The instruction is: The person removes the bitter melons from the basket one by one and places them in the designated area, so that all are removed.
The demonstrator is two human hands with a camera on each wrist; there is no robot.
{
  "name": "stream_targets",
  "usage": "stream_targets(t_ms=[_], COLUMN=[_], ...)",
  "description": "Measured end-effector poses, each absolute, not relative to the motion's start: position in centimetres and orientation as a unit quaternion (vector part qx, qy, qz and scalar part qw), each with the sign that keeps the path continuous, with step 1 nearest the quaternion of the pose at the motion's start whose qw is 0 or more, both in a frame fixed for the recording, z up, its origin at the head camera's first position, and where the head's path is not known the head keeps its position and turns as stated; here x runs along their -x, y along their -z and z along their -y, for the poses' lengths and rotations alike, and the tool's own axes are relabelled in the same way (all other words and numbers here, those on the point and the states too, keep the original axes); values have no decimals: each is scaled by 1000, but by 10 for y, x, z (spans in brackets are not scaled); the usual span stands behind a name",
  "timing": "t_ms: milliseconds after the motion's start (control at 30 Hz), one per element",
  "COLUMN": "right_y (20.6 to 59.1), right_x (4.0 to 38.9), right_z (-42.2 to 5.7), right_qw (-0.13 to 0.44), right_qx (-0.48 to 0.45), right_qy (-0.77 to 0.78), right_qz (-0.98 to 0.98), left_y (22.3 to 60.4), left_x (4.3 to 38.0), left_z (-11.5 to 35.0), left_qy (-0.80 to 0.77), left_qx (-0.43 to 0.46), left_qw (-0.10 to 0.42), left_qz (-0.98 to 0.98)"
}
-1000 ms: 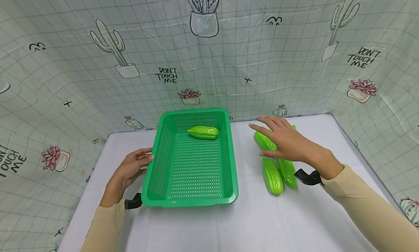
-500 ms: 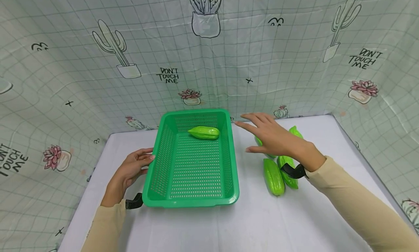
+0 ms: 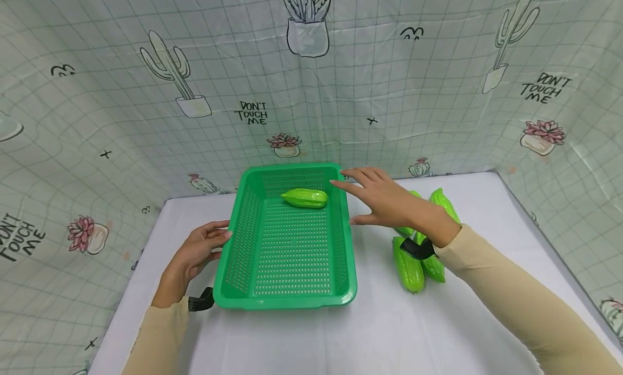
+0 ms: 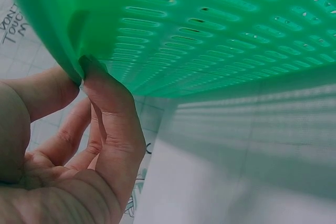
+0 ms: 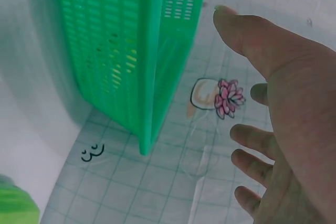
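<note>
A green perforated plastic basket (image 3: 284, 302) stands in the middle of the table, with one light green ridged, pointed vegetable (image 3: 305, 198) lying at its far end. My left hand (image 3: 197, 250) pinches the basket's left rim between thumb and fingers, as the left wrist view shows. Beside the far part of the right rim is my right hand (image 3: 377, 199), its fingers spread and holding nothing. The right wrist view shows a gap between that hand and the basket wall. Several more of the same vegetables (image 3: 410, 267) lie on the table at the right, partly hidden under my right hand and wrist.
A white cloth covers the table (image 3: 336, 342). Behind and on both sides hangs a pale gridded curtain (image 3: 340, 93) printed with cactus drawings, close to the table's far edge. Black straps (image 3: 417, 249) show at the wrists.
My right hand has moved left from above the vegetables to the basket's right rim, uncovering the far right vegetable. My left hand and the basket stay in place.
</note>
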State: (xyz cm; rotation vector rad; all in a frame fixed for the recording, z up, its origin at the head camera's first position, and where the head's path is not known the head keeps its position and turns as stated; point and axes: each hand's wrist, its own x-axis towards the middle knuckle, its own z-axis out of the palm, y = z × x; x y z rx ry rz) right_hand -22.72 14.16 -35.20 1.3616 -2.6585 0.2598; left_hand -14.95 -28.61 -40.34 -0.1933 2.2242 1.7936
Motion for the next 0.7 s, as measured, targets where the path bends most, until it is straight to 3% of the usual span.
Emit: stream_targets(t_ms=[700], right_y=[353], right_x=[254], right_z=[-97], right_qw=[41], right_qx=[-485], right_qy=[-33], right_qz=[873], left_y=[403], left_x=[150], left_z=[286], left_qy=[-624], left_qx=[72], left_qw=[140], left_qz=[-765])
